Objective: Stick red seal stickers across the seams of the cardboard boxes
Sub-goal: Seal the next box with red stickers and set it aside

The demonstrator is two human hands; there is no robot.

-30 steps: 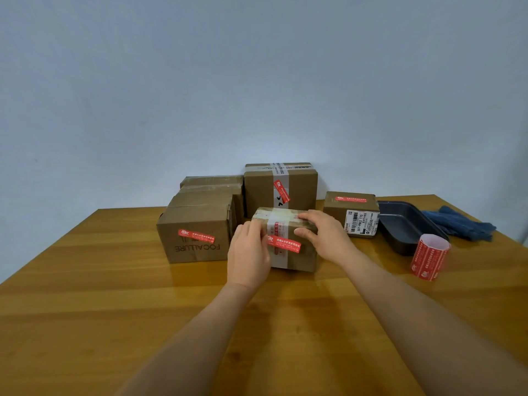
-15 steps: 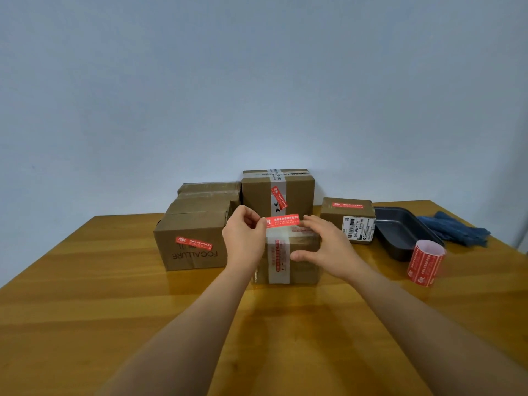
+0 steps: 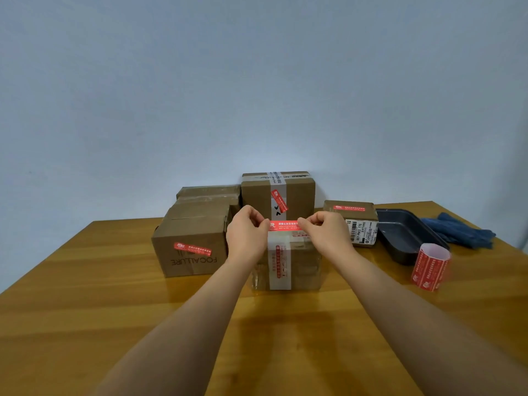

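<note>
Right hand leaves box front since half second ago, now pinches right end of sticker. Left hand pinches left end. Sticker stretched flat between both hands, at top front edge of box. Behind box: tall box. Left of box: FOCALLURE box. Right of box: small box, tray, sticker roll.

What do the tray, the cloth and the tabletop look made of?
Tray: probably metal with a dark matte non-stick coat, judging by its thin rolled rim.
Cloth: soft blue fabric, crumpled in folds; weave too small to tell.
Tabletop: wood or wood veneer, glossy varnish, showing grain and reflections.
</note>
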